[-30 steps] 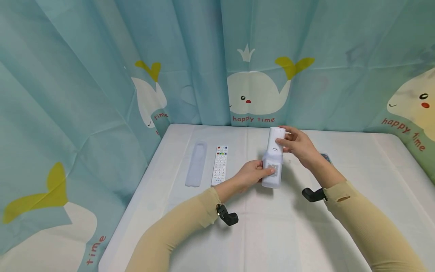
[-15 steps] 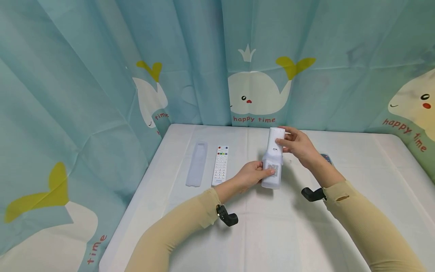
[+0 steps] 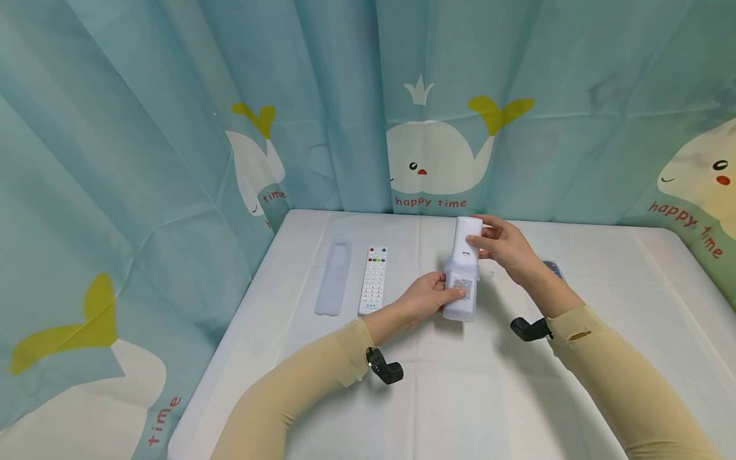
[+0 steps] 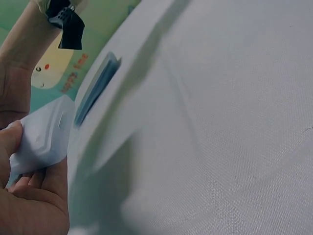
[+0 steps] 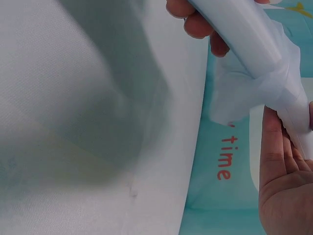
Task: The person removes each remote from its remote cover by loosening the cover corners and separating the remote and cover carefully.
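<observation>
I saw my left hand (image 3: pixel 427 292) gripping the lower end of a white remote control (image 3: pixel 466 246) half inside a translucent pale-blue silicone sleeve (image 3: pixel 460 295), thumb curled over the sleeve's front. My right hand (image 3: pixel 501 246) pinched the remote's bare upper end, held above the white cloth-covered table (image 3: pixel 489 396). A second white remote with coloured buttons (image 3: pixel 373 280) lay flat beside an empty translucent sleeve (image 3: pixel 333 276) to my left, well apart from both hands
</observation>
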Available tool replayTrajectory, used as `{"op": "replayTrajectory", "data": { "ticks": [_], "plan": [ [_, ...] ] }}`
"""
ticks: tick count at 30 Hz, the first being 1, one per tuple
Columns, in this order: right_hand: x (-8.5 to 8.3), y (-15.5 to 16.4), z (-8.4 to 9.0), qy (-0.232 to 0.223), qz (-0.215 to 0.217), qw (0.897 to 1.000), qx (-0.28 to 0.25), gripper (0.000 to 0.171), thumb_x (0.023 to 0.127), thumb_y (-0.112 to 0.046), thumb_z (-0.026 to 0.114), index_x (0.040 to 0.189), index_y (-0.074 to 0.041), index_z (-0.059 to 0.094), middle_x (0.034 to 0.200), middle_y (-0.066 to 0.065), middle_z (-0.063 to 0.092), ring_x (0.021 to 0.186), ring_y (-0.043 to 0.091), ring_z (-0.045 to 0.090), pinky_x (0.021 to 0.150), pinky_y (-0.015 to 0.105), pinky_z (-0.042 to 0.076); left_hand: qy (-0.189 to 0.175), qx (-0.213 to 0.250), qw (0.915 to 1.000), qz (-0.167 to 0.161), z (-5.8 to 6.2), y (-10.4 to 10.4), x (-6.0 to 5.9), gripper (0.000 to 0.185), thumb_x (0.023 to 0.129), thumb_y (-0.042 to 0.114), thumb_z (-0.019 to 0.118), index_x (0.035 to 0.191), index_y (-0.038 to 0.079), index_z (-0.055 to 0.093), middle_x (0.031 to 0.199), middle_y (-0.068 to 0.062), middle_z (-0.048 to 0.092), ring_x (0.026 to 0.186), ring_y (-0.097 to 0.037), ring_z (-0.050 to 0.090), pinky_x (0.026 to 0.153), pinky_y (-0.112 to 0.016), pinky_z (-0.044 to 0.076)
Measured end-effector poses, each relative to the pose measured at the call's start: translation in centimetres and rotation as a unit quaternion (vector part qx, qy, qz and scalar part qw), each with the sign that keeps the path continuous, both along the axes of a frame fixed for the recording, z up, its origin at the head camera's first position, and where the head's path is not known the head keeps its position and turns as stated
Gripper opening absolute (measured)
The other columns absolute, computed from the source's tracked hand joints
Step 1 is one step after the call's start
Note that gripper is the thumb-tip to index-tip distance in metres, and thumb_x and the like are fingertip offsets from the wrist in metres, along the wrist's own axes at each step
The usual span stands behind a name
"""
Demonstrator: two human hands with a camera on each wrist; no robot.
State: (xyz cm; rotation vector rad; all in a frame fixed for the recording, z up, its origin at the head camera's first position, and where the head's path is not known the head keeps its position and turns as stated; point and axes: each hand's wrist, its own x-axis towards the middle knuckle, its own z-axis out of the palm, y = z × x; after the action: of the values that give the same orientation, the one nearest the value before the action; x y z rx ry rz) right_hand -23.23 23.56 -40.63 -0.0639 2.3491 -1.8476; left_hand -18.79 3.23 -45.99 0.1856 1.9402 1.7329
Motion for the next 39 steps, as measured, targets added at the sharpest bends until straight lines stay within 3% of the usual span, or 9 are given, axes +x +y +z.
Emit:
{"op": "replayTrajectory", "data": {
  "ticks": [13,39],
  "plan": [
    [-0.19,0.12,-0.13,-0.006,0.013,1.0,-0.009,0.065,0.102,-0.014,0.066,0.158,-0.004,0.034,0.12,0.011,0.058,0.092,0.009,0.062,0.077,0.024,0.057,0.003,0.015,0.9997,-0.02,0.14,-0.29,0.35,0.055,0.097,0.019,0.074,0.144,0.009,0.048,0.101,-0.007,0.073,0.095,-0.018,0.07,0.081,-0.038,0.058],
    [-0.37,0.22,-0.31,-0.013,0.012,1.0,0.003,0.065,0.101,-0.014,0.067,0.157,-0.002,0.037,0.126,0.017,0.057,0.093,0.009,0.063,0.077,0.024,0.057,-0.006,0.044,0.9985,-0.031,-0.57,-0.23,0.78,0.057,0.098,0.016,0.072,0.149,0.013,0.045,0.104,-0.008,0.074,0.097,-0.02,0.07,0.084,-0.038,0.058]
  ]
}}
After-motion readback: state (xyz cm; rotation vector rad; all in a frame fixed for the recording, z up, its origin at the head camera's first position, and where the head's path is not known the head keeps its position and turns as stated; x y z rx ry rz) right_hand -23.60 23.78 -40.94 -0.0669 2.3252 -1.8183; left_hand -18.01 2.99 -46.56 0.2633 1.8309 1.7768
